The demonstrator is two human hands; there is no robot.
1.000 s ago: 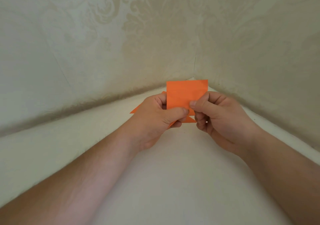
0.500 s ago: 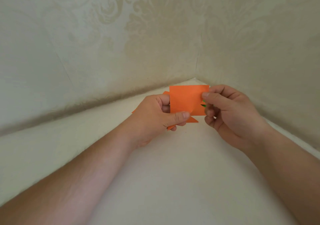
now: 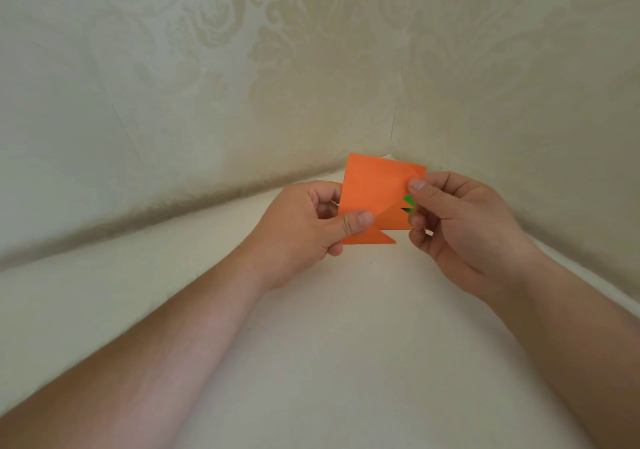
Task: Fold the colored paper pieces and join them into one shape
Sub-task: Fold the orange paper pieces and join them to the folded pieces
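An orange folded paper piece (image 3: 374, 189) is held up in the air over the white surface. My left hand (image 3: 304, 227) pinches its lower left part, with the thumb pressed on the front. My right hand (image 3: 457, 227) pinches its right edge with thumb and fingers. A small bit of green paper (image 3: 408, 201) shows at the right edge, next to my right thumb. An orange point (image 3: 382, 239) sticks out below the square part. What lies behind the orange paper is hidden.
The white tabletop (image 3: 346, 344) runs into a corner formed by two walls with pale patterned wallpaper (image 3: 242, 67). Both forearms reach in from the bottom of the view.
My right hand has slid from the paper's lower middle to its right edge. The paper has tilted slightly clockwise, and a bit of green has come into sight.
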